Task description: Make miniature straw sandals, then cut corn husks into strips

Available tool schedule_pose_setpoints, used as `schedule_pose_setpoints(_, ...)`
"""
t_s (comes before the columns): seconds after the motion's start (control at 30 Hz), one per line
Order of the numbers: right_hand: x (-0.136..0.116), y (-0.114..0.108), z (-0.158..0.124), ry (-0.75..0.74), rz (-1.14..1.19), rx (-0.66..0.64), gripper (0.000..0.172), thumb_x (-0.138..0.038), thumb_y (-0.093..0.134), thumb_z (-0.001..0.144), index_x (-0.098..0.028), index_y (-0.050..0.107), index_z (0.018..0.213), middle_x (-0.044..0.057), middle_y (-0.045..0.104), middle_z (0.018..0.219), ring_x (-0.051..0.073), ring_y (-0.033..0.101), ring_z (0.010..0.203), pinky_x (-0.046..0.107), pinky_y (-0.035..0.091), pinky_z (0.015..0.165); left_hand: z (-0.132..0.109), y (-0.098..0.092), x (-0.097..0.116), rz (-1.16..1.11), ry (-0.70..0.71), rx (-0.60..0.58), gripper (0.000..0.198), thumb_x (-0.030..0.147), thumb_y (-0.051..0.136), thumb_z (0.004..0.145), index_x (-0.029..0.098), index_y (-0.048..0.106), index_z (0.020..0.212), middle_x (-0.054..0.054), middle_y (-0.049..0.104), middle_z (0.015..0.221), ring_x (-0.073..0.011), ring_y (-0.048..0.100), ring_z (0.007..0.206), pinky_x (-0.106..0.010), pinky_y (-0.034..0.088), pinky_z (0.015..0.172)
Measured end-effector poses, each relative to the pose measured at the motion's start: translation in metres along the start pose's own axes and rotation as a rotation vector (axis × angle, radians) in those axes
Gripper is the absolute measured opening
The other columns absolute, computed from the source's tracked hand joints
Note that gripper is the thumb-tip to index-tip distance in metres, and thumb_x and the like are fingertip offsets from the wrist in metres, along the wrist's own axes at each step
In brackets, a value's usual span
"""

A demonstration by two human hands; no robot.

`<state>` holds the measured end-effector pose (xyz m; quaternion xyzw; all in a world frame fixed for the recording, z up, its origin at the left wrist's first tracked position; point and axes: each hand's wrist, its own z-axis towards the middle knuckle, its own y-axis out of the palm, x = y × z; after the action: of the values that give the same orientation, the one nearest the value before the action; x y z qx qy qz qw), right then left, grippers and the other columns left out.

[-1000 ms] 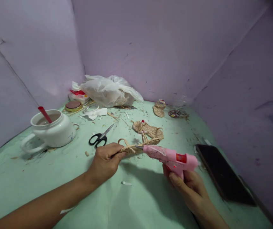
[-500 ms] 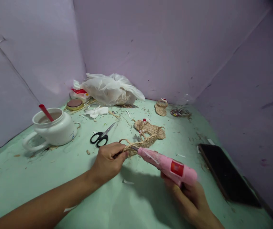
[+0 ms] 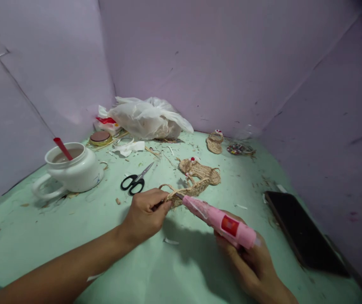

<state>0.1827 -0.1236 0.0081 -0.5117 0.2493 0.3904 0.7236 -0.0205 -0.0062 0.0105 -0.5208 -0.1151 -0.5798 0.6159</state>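
My left hand (image 3: 147, 213) pinches one end of a small woven straw slipper (image 3: 200, 187), held tilted above the table. In my right hand (image 3: 250, 261) is a pink glue gun (image 3: 219, 219) with a red label, my fingers wrapped round its handle. The gun's metal tip meets the slipper's edge close to my left fingertips; whether glue is coming out is too small to tell. Just behind lies another woven straw sole (image 3: 200, 171) with a red bead at its far end. Black-handled scissors (image 3: 136, 179) rest left of the slipper, blades pointing away.
A white mug (image 3: 73, 171) holding a red-handled wire tool (image 3: 63, 148) stands at left. At the back are a plastic bag (image 3: 151, 118), a small finished-looking slipper (image 3: 214, 142) and a dish of beads (image 3: 239, 149). A phone (image 3: 304, 234) lies at right. Scraps litter the green table.
The rear of the glue gun has dipped slightly and swung a little left, while its tip stays at the slipper's edge. My left hand keeps its grip; the whole view has shifted marginally.
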Motion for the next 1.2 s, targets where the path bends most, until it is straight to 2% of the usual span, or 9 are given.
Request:
schedule_pose_setpoints(0.2, -0.003, 0.0, 0.002, -0.041, -0.02, 0.019, 0.035, -0.016, 0.048, 0.083, -0.025, 0.05, 0.117, 0.006, 0.06, 0.098, 0.013, 0.054, 0.063, 0.022, 0.045, 0.057, 0.0, -0.001, 0.002, -0.001, 0.016, 0.004, 0.016, 0.014, 0.051, 0.078, 0.015, 0.062, 0.066, 0.0, 0.055, 0.057, -0.0096, 0.049, 0.054, -0.02, 0.037, 0.053)
schedule_pose_setpoints(0.37, -0.002, -0.001, 0.002, -0.017, -0.011, -0.017, 0.033, -0.017, 0.047, 0.084, -0.024, 0.048, 0.117, 0.005, 0.056, 0.086, 0.014, 0.051, 0.062, 0.023, 0.045, 0.057, 0.001, -0.001, 0.002, 0.0, 0.016, 0.002, 0.017, 0.015, 0.051, 0.078, 0.015, 0.063, 0.066, 0.0, 0.055, 0.057, -0.0097, 0.049, 0.054, -0.021, 0.037, 0.052)
schedule_pose_setpoints(0.5, 0.001, 0.0, -0.001, -0.004, -0.004, 0.012, 0.027, -0.018, 0.048, 0.084, -0.023, 0.051, 0.111, 0.002, 0.053, 0.079, 0.013, 0.05, 0.06, 0.021, 0.044, 0.056, 0.001, -0.001, 0.0, -0.007, 0.005, -0.011, 0.016, 0.014, 0.052, 0.078, 0.015, 0.065, 0.07, -0.002, 0.058, 0.06, -0.0103, 0.051, 0.056, -0.021, 0.038, 0.054)
schedule_pose_setpoints(0.7, 0.007, 0.002, -0.008, 0.081, -0.016, 0.176, 0.02, -0.024, 0.051, 0.083, -0.02, 0.057, 0.102, 0.0, 0.052, 0.065, 0.012, 0.047, 0.053, 0.022, 0.041, 0.047, 0.001, 0.0, -0.002, -0.011, -0.018, -0.007, 0.015, 0.014, 0.053, 0.078, 0.015, 0.065, 0.069, -0.001, 0.059, 0.06, -0.0105, 0.052, 0.056, -0.021, 0.039, 0.054)
schedule_pose_setpoints(0.8, 0.01, 0.0, -0.008, 0.148, 0.001, 0.234, 0.016, -0.027, 0.052, 0.082, -0.02, 0.06, 0.094, 0.0, 0.051, 0.06, 0.014, 0.049, 0.055, 0.024, 0.042, 0.05, 0.001, 0.0, -0.002, 0.004, -0.035, 0.01, 0.015, 0.017, 0.054, 0.078, 0.016, 0.066, 0.069, 0.0, 0.059, 0.059, -0.0101, 0.051, 0.054, -0.02, 0.039, 0.052)
schedule_pose_setpoints(0.87, 0.011, -0.002, -0.007, 0.168, 0.012, 0.252, 0.015, -0.028, 0.054, 0.081, -0.02, 0.061, 0.092, 0.001, 0.055, 0.064, 0.016, 0.052, 0.06, 0.024, 0.043, 0.052, 0.001, -0.001, -0.002, 0.004, -0.036, 0.007, 0.016, 0.017, 0.054, 0.078, 0.015, 0.066, 0.067, 0.0, 0.058, 0.058, -0.0101, 0.052, 0.054, -0.02, 0.039, 0.051)
schedule_pose_setpoints(0.97, 0.01, -0.006, -0.005, 0.152, 0.013, 0.19, 0.019, -0.027, 0.056, 0.079, -0.021, 0.061, 0.096, 0.002, 0.058, 0.07, 0.016, 0.053, 0.061, 0.023, 0.043, 0.051, 0.002, -0.001, -0.002, 0.0, -0.027, 0.003, 0.015, 0.017, 0.055, 0.077, 0.015, 0.067, 0.069, -0.001, 0.061, 0.06, -0.0109, 0.053, 0.056, -0.02, 0.04, 0.053)
schedule_pose_setpoints(1.07, 0.007, -0.007, -0.002, 0.116, 0.005, 0.103, 0.017, -0.025, 0.053, 0.081, -0.021, 0.061, 0.096, 0.0, 0.056, 0.067, 0.014, 0.05, 0.055, 0.022, 0.041, 0.048, 0.002, 0.0, -0.003, 0.001, -0.025, 0.01, 0.014, 0.018, 0.055, 0.077, 0.015, 0.069, 0.073, -0.003, 0.063, 0.063, -0.0117, 0.055, 0.058, -0.022, 0.042, 0.055)
schedule_pose_setpoints(1.2, 0.003, -0.007, 0.0, 0.077, -0.002, 0.079, 0.017, -0.023, 0.052, 0.082, -0.02, 0.061, 0.096, 0.0, 0.056, 0.067, 0.012, 0.048, 0.052, 0.021, 0.04, 0.047, 0.001, 0.0, -0.004, -0.015, -0.03, -0.004, 0.014, 0.017, 0.055, 0.078, 0.016, 0.069, 0.077, -0.003, 0.064, 0.066, -0.0125, 0.056, 0.061, -0.023, 0.042, 0.058)
